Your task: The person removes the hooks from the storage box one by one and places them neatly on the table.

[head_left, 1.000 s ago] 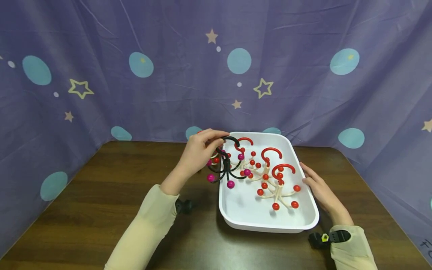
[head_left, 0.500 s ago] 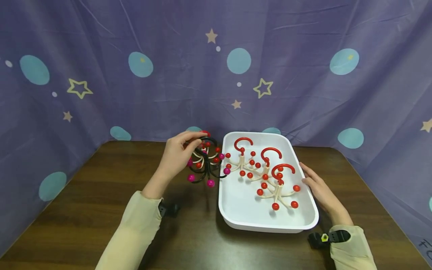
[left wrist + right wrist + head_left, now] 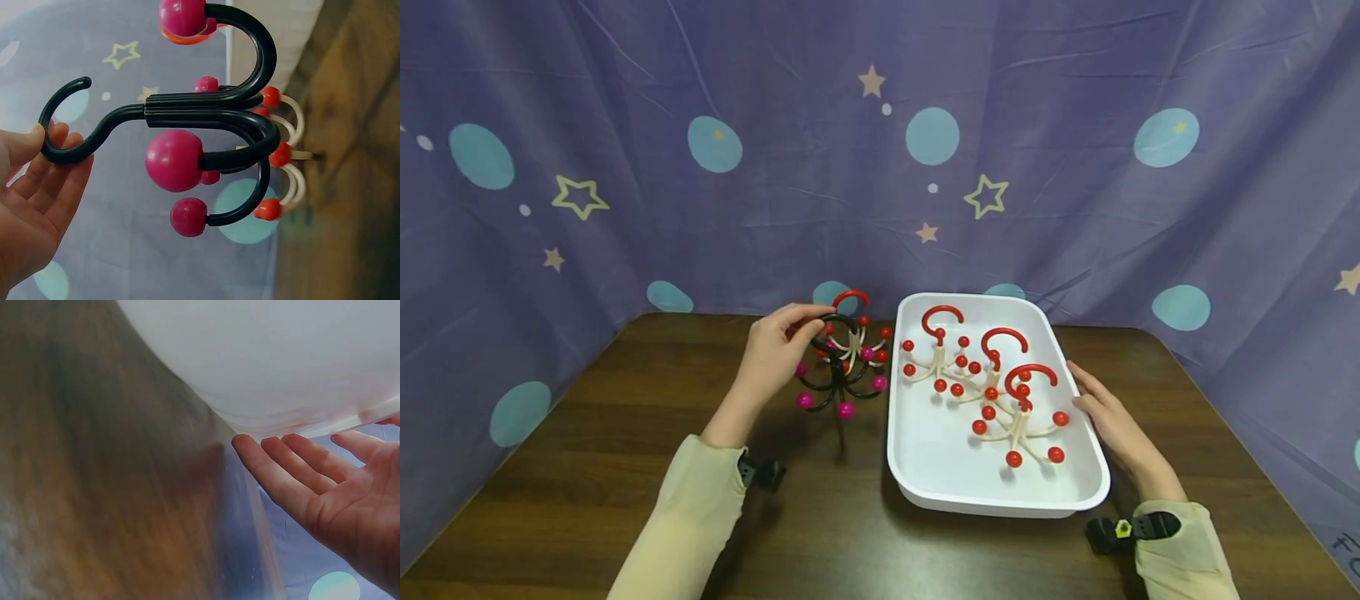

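A black multi-arm hook hanger with pink ball tips [image 3: 187,119] hangs upright from my left hand [image 3: 769,354]. Thumb and fingers pinch the curve of its top hook, and its arms spread out below, close over the table left of the tray. Just behind it on the table stands a cream hook hanger with red balls and a red top hook [image 3: 855,342], partly hidden by the black one. At the right, my right hand [image 3: 1118,429] touches the side of the white tray [image 3: 936,467]; in the right wrist view its fingertips [image 3: 247,445] lie straight against the outer wall.
Several cream hangers with red balls [image 3: 1018,429] stand inside the tray in a slanting row, red hooks up. Brown wood table [image 3: 595,467] extends to the left and front. A purple curtain with stars [image 3: 805,208] closes off the back.
My left hand has carried the black hook hanger from over the tray's left rim leftward and slightly down, over the table. The right hand and tray have stayed put.
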Available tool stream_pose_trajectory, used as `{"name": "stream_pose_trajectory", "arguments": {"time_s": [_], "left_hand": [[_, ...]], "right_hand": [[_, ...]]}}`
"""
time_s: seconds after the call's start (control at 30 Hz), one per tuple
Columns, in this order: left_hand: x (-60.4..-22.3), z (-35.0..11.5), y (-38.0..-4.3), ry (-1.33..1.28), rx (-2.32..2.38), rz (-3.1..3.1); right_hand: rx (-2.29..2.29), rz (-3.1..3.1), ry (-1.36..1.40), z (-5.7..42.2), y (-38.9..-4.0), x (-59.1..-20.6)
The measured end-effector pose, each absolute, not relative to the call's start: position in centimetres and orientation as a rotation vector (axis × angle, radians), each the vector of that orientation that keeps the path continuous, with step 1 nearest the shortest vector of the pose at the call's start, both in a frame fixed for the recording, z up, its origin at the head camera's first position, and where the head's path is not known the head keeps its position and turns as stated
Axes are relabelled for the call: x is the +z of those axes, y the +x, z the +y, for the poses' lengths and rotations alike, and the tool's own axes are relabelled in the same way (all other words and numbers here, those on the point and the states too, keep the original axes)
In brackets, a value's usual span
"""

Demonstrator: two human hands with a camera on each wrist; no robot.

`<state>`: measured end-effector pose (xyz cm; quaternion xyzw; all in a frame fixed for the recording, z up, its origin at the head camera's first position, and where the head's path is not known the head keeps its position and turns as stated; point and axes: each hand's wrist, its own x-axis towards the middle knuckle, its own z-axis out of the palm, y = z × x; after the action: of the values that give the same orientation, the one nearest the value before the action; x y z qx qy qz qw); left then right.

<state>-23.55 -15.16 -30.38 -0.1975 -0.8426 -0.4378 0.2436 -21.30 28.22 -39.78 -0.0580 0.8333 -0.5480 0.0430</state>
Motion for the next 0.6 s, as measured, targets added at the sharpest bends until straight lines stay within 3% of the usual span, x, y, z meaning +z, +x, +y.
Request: {"name": "stream_pose_trajectory", "arguments": {"time_s": [0.6], "left_hand": [[-34.1,-15.8,-25.3,-0.458,-1.288,-2.362]], "right_hand": [[-1.682,2.554,-0.193,28.3,-21.4,-39.9]]}}
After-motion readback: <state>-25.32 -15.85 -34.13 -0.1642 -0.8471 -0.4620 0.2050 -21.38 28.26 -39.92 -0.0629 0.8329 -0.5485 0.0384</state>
